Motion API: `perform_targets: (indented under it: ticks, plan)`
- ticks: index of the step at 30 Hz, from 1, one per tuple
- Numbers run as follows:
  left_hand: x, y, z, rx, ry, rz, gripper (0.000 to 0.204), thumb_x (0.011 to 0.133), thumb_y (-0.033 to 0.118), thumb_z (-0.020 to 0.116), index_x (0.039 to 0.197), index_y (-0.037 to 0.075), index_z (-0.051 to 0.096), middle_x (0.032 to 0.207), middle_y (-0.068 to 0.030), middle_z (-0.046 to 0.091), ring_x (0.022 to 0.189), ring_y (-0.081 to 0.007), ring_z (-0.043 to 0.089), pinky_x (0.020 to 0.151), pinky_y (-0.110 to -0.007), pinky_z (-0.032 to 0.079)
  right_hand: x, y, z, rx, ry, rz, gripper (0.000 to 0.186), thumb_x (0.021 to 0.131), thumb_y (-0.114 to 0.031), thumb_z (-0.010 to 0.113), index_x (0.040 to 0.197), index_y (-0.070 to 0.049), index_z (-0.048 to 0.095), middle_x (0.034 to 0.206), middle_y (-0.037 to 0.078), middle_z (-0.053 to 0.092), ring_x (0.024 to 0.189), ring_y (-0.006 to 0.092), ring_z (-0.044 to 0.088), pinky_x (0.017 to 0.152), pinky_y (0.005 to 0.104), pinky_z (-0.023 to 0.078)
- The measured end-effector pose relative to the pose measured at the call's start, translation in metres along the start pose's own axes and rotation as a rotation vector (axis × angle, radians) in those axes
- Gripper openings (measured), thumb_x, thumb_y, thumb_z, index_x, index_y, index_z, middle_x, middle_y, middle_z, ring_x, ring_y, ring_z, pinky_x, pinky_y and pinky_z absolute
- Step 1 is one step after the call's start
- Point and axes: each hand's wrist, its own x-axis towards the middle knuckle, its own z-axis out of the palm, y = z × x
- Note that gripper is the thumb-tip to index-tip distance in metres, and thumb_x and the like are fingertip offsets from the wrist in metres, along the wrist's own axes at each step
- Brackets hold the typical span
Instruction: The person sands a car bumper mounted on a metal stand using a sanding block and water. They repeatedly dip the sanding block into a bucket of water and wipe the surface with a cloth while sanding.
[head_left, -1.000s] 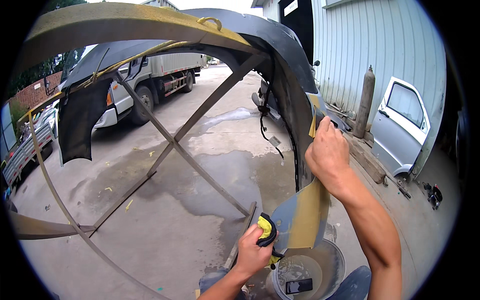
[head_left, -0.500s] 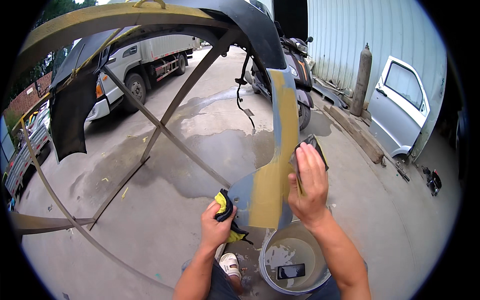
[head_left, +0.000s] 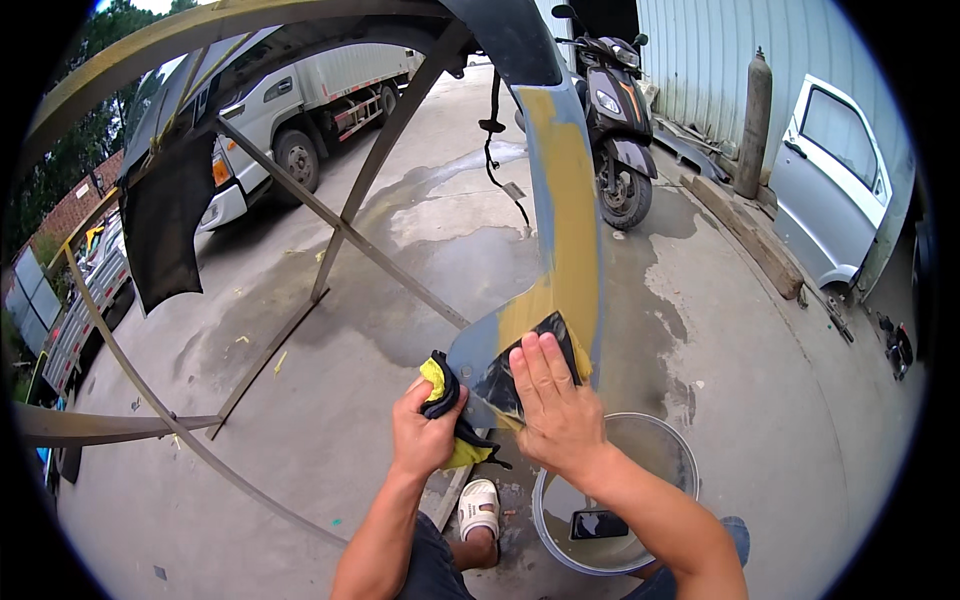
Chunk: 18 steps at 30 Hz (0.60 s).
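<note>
While the bumper (head_left: pixel 548 205) is hanging down from its metal frame (head_left: pixel 342 222), its lower end is sitting right between the two hands. The right hand (head_left: pixel 555 412) is lying almost flat, fingers straight and close together, pressing a sheet of black sandpaper (head_left: pixel 499 384) against that lower end, where the tan filler (head_left: pixel 572 255) is meeting blue-grey paint. Over on the other side, the left hand (head_left: pixel 424 435) is curling tightly around a yellow-and-black cloth (head_left: pixel 437 385) and bearing on the bumper's edge; whether its fingers are also pinching the panel, I cannot tell. Just below the right forearm, a round bucket (head_left: pixel 692 470) is holding cloudy water, and a dark smartphone (head_left: pixel 598 525) is showing within its rim. A pale clog (head_left: pixel 480 507) is resting on the concrete beside it. Beyond the bumper a dark scooter (head_left: pixel 622 125) is standing upright, a gas cylinder (head_left: pixel 753 125) is standing near the wall, and a silver car door (head_left: pixel 832 190) is leaning at far right.
</note>
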Motion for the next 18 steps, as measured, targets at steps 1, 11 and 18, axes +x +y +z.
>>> perform_targets:
  ticks: [1,11,18]
  plan:
    - [0.001,0.001,0.001,-0.005,-0.004,0.007,0.011,0.087,0.005,0.07,0.09,-0.003,0.063,0.084,0.0001,0.059,0.077,-0.0081,0.051,0.069,-0.024,0.043,-0.019,-0.003,0.003,0.012,-0.023,-0.042,0.07,0.073,-0.011,0.056,0.141,0.002,0.045,0.152,0.016,0.037,0.145,0.0285,0.029,0.113,0.0458,0.031]
    - [0.003,-0.005,0.0,0.029,0.034,0.019,0.013,0.089,0.01,0.069,0.086,-0.001,0.063,0.078,0.0048,0.057,0.075,-0.0055,0.049,0.066,-0.024,0.042,0.03,-0.001,-0.009,-0.018,0.027,0.006,0.07,0.069,-0.008,0.058,0.138,0.002,0.049,0.148,0.017,0.044,0.14,0.027,0.038,0.084,0.0357,0.051]
    - [0.01,-0.017,0.013,0.034,0.057,0.122,0.016,0.088,0.008,0.07,0.088,-0.004,0.06,0.081,-0.0033,0.056,0.076,-0.0103,0.05,0.069,-0.026,0.043,-0.153,0.018,-0.042,0.299,-0.27,-0.075,0.049,0.082,-0.036,0.064,0.114,0.0,0.064,0.12,0.019,0.063,0.116,0.0336,0.058,0.093,0.0454,0.046]
